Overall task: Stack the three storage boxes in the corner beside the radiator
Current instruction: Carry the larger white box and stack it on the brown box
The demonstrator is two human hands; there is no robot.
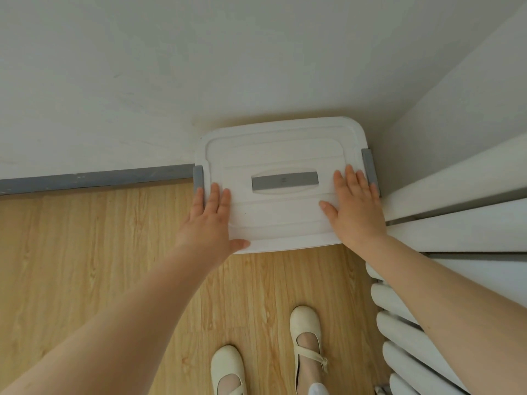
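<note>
Wood-look floor [99,252] meets white walls at the far corner, where a white lidded storage box [281,155] is pressed home beside the radiator [445,223]. Left hand [212,220] and right hand [356,208] lie flat on its lid, fingers spread — nothing gripped. Boxes beneath cannot be seen; uneven pressing could skew the stack — or trap the right fingers against the radiator.

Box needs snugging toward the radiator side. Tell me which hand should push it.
Left. The left hand lies flat at the white storage box's open edge by the grey latch, free to push rightward. The right hand sits wedged beside the radiator.
</note>
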